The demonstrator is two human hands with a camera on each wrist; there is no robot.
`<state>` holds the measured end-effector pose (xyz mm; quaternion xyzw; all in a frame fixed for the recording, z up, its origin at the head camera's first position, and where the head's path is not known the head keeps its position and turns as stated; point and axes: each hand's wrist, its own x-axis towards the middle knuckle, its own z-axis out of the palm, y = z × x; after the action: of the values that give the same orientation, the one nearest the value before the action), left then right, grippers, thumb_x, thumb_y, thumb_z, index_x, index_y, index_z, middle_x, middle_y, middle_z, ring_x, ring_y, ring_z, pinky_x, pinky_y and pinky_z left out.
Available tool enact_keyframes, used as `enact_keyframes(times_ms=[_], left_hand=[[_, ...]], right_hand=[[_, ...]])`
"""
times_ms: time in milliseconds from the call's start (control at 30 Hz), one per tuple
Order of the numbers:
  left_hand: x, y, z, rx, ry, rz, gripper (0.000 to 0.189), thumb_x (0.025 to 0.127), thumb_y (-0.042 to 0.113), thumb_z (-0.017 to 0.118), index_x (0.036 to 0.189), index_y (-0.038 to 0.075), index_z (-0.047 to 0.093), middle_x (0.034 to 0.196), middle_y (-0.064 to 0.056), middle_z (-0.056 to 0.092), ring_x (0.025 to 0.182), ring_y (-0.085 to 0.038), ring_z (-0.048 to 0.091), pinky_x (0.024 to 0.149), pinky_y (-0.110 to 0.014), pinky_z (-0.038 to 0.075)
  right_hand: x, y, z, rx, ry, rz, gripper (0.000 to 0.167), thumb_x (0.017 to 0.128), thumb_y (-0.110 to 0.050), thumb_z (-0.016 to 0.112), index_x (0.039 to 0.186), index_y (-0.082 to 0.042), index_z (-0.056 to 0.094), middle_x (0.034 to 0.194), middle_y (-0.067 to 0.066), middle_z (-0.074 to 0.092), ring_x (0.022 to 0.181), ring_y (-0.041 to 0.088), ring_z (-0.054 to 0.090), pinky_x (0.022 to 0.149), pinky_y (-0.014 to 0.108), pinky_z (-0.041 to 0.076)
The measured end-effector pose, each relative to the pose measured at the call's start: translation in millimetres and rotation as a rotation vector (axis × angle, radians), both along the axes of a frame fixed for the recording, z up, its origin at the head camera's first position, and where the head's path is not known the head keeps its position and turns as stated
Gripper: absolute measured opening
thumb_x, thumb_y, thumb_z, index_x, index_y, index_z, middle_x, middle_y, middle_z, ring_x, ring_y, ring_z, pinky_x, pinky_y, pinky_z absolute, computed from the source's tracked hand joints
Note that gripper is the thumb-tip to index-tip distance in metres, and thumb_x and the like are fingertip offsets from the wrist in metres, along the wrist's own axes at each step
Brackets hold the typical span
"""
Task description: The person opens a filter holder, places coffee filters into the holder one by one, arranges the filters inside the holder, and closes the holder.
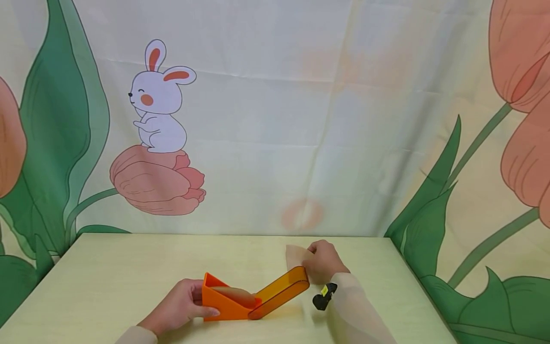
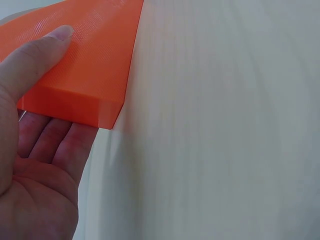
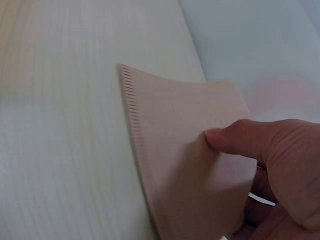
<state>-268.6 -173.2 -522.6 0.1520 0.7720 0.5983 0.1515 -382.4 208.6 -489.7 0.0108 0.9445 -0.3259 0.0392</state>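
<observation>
An orange wedge-shaped filter holder (image 1: 227,306) stands on the table, its amber see-through lid (image 1: 281,292) swung out to the right. Tan paper filters (image 1: 236,294) show inside the holder; how many is hidden. My left hand (image 1: 185,302) grips the holder's left end, thumb (image 2: 42,52) on the near face and fingers beneath or behind it. Beyond the lid, my right hand (image 1: 324,263) pinches a tan paper coffee filter (image 3: 175,125) with a crimped side seam. The thumb lies on the filter's face, and the other fingers are partly hidden behind it.
The pale wood-grain table (image 1: 107,277) ends at a hanging cloth backdrop (image 1: 258,143) printed with a rabbit and tulips. A black wrist device (image 1: 324,297) with a yellow label sits at the right sleeve (image 1: 361,310).
</observation>
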Motion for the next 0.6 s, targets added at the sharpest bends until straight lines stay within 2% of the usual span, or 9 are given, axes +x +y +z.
enact_keyframes(times_ms=[167,300,467,600], left_hand=[[0.2,0.3,0.1,0.007,0.013,-0.011,0.053,0.080,0.025,0.088,0.126,0.006,0.070,0.116,-0.008,0.076,0.099,-0.023,0.073,0.090,-0.025,0.060],[0.4,0.1,0.8,0.001,0.009,-0.007,0.052,0.081,0.026,0.088,0.126,0.007,0.070,0.117,-0.007,0.076,0.099,-0.022,0.073,0.090,-0.026,0.060],[1.6,0.3,2.1,-0.007,-0.010,0.000,0.050,0.082,0.025,0.087,0.127,0.010,0.070,0.119,-0.005,0.076,0.101,-0.021,0.072,0.093,-0.027,0.060],[1.6,0.6,1.9,-0.001,0.009,-0.004,0.051,0.081,0.024,0.088,0.126,0.007,0.070,0.118,-0.007,0.076,0.100,-0.021,0.072,0.091,-0.027,0.060]], right_hand=[[-10.2,13.5,5.6,-0.011,0.003,0.048,0.008,0.087,-0.023,0.076,0.087,-0.015,0.076,0.090,0.000,0.069,0.087,0.022,0.057,0.076,0.036,0.050],[-15.8,25.3,12.2,-0.062,-0.028,0.104,0.011,0.087,-0.026,0.079,0.082,-0.017,0.078,0.078,-0.002,0.066,0.079,0.020,0.055,0.067,0.031,0.047],[-14.9,32.7,24.3,-0.154,-0.065,0.135,0.009,0.086,-0.023,0.081,0.083,-0.015,0.081,0.072,-0.002,0.061,0.072,0.018,0.053,0.062,0.027,0.047],[-11.1,33.9,36.5,-0.207,-0.060,0.147,0.009,0.083,-0.021,0.085,0.087,-0.013,0.083,0.076,-0.002,0.065,0.071,0.018,0.054,0.061,0.027,0.047]])
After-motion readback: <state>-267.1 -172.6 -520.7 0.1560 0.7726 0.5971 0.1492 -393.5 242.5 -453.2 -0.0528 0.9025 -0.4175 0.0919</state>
